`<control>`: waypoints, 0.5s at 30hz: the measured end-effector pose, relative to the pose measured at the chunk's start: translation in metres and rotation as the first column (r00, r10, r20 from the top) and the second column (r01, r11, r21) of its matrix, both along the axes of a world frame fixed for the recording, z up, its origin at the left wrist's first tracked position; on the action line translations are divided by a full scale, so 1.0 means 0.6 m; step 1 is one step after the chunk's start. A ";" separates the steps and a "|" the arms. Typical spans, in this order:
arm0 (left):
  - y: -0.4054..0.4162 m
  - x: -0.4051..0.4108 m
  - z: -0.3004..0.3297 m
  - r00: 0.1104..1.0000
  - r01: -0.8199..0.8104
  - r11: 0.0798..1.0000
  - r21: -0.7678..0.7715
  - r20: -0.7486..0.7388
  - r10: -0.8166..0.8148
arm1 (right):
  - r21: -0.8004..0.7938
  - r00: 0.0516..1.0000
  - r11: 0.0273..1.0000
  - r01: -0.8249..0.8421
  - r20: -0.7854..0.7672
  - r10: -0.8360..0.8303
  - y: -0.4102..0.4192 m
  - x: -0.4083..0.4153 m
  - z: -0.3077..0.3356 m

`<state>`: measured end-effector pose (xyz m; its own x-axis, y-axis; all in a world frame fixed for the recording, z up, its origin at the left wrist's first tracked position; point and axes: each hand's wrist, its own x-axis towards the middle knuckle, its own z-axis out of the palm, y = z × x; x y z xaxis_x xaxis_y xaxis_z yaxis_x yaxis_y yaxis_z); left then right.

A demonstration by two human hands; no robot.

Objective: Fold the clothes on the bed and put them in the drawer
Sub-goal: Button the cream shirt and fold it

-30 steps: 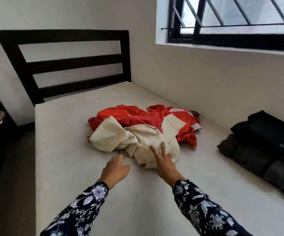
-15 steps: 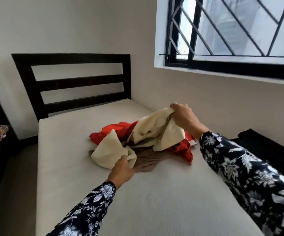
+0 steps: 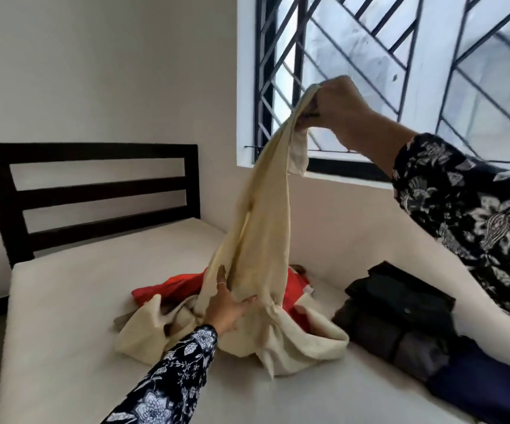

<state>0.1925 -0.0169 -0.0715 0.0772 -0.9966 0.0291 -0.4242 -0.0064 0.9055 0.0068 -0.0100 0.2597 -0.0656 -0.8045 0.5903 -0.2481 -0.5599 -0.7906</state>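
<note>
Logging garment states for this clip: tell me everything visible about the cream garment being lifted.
The cream garment looks like soft, matte woven cloth, unfolded and crumpled. The right hand pinches one end high in front of the window, so it hangs stretched in a long drape. The left hand touches its lower part with spread fingers. Its bottom is bunched on the bed, lying partly over the red garment.

Head cam only; looks fwd and down, close over bed toward window.
</note>
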 end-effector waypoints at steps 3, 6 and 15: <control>-0.019 -0.032 0.046 0.999 -0.008 0.999 -0.051 0.038 0.010 | -0.015 0.997 0.997 -0.075 0.004 0.075 0.028 -0.010 0.028; -0.035 -0.052 0.091 0.994 -0.038 0.992 -0.124 0.094 0.050 | -0.042 0.998 0.998 -0.053 -0.019 0.052 0.053 -0.030 0.053; -0.055 -0.078 0.207 0.960 -0.275 0.902 -0.333 -0.137 0.243 | -0.248 0.967 0.969 0.008 0.247 0.055 0.140 -0.081 0.176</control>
<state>0.1455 -0.0502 0.0528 0.3499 -0.8697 0.3482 -0.3671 0.2147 0.9051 -0.0419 0.0737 0.3655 -0.2193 -0.6400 0.7364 -0.0443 -0.7475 -0.6628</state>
